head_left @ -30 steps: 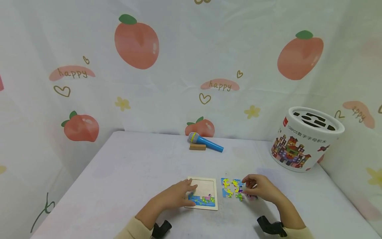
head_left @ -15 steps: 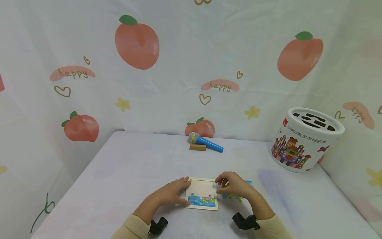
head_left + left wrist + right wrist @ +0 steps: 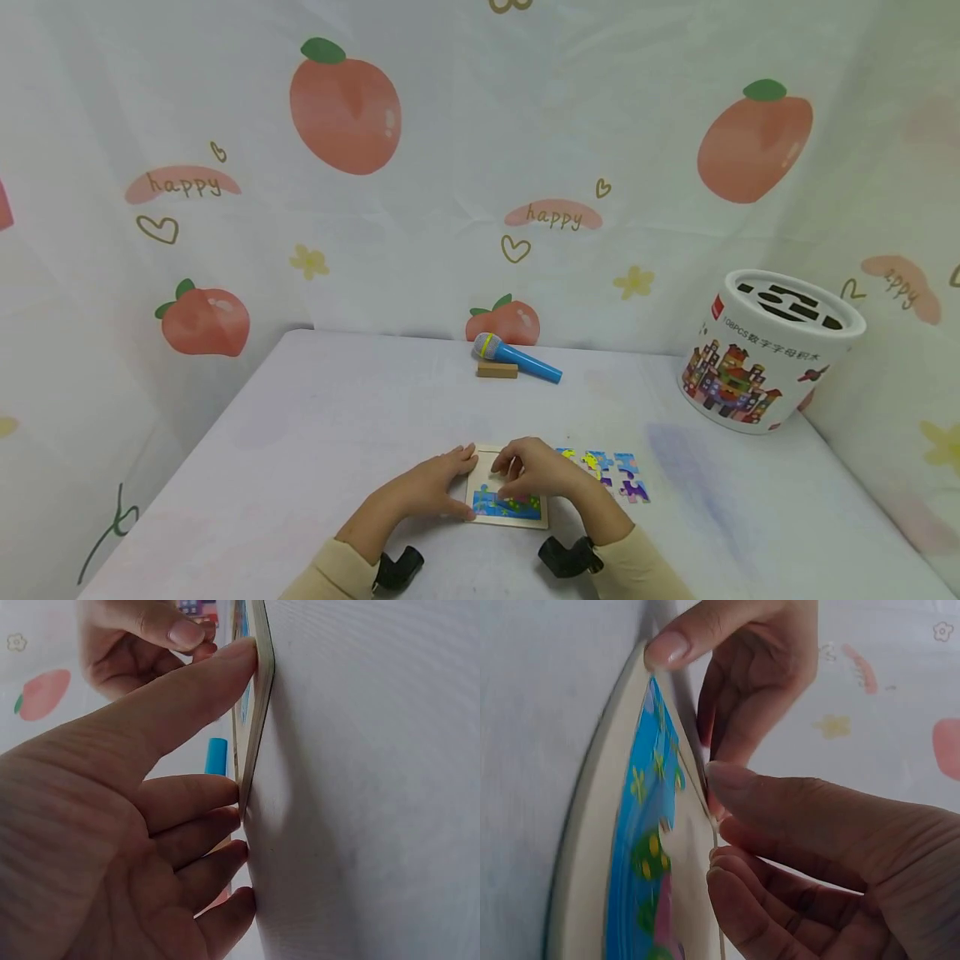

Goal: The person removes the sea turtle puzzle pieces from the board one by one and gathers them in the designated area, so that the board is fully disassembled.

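A shallow wooden puzzle board [image 3: 482, 448] lies on the table. Its near strip is filled with blue, green and pink puzzle pieces [image 3: 485, 505], and its far part shows bare wood. My left hand [image 3: 429, 485] steadies the board's left side, its thumb on the near-left corner and its fingers spread along the edge. Above the board, my right hand [image 3: 542, 468] has its fingers curled and its thumb near the index finger. No piece can be made out between them. In the right wrist view, the right thumb [image 3: 780, 791] hovers close over the bare wood.
Loose puzzle pieces [image 3: 626, 463] lie right of the board, some hidden by the right arm. At the back are a blue toy microphone [image 3: 534, 365] and a small wooden block [image 3: 497, 371]. A white printed bucket [image 3: 765, 358] stands at the back right.
My right hand has moved left from over the loose pieces to over the board. My left hand has drawn back slightly to the board's left edge, its fingers no longer reaching over the inside.
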Demonstrator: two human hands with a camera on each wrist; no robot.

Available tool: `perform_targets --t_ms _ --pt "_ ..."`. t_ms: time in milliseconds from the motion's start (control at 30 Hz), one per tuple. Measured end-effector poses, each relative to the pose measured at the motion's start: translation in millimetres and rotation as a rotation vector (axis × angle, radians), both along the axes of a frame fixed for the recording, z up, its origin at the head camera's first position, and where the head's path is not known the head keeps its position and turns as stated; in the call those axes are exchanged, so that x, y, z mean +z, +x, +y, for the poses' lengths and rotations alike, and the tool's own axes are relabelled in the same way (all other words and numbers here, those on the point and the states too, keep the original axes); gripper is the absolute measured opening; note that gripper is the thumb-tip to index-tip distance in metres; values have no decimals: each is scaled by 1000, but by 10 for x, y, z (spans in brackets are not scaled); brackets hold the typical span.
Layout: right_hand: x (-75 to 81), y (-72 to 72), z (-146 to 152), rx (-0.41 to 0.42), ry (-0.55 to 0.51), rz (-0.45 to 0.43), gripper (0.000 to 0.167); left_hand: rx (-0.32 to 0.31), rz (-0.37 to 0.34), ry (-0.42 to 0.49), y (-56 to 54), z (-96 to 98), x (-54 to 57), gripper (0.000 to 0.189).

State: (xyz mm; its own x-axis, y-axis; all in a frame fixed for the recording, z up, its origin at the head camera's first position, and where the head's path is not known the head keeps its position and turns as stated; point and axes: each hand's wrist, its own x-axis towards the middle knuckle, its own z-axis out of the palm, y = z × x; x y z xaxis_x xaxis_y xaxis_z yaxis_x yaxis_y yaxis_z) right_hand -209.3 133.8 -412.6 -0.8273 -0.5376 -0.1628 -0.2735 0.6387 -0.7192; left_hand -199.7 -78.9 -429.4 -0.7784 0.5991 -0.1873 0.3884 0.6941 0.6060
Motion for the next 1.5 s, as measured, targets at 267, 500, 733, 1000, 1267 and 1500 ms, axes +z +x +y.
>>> perform_targets --t_ms 267,500,733,1000,1267,1500 --pt "-79 31 -134 26 -21 -34 19 -15 -14 12 13 -9 10 82" --pt "-112 48 -155 7 -35 -34 15 -24 -12 12 -3 -14 1 82" --pt "-129 48 -166 0 -52 -60 16 -29 3 11 -6 -16 -2 82" --pt "-135 41 -160 -17 -66 -94 17 -26 -4 7 6 -6 9 82" --pt "-139 44 -169 -42 -58 -102 17 -25 -8 9 3 -2 5 82" --pt "-136 51 -172 -54 -68 -112 22 -25 -5 17 0 -12 -4 82"
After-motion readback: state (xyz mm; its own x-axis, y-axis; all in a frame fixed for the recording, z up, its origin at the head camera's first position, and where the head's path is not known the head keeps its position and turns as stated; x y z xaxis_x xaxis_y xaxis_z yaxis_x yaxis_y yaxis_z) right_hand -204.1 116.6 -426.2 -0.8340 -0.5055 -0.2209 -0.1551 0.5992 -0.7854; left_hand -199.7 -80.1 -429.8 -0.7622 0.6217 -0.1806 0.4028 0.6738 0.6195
